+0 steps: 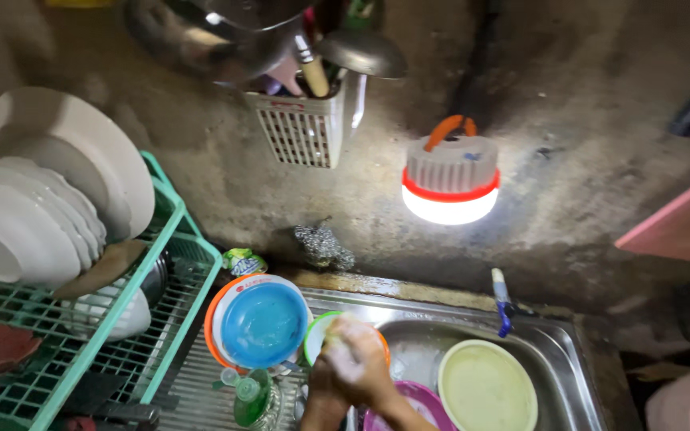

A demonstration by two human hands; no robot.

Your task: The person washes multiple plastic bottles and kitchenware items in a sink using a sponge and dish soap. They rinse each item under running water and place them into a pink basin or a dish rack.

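Head view, looking down at the sink (557, 351). My hands are soapy and bunched together at the sink's near left edge, right hand (361, 363) on top, left hand (321, 391) under it & mostly hidden. The right hand is curled over the rim of a small green-rimmed bowl (317, 335), pressing something pale on it; can't tell what. Can't tell how the left hand's fingers sit.

Room to move: tight. Bowl sits on the ribbed drainboard (189, 375), just right of a blue bowl (263, 323) stacked in an orange-rimmed one. Near side, a purple bowl (417, 399) touches my wrist area. Right of that, a pale yellow bowl (487, 387) fills much of the basin; a strip of bare steel shows far of it, under the rim. Green dish rack (165, 263) crowds the left, w/ white plates (73, 160) stood on edge.

Packages etc: green soap bottle (249, 395) w/ a clear cap, near left by my wrists. A small green-white wrapped thing (243, 261) at the far edge behind the blue bowl. Steel scrubber (323, 246) on the ledge by the wall. White slotted utensil holder (305, 128) hangs on the wall far-centre. Round lamp (450, 187), lit, w/ a red band, hangs right of it. Blue-white toothbrush (502, 299) lies on the sink's far rim.
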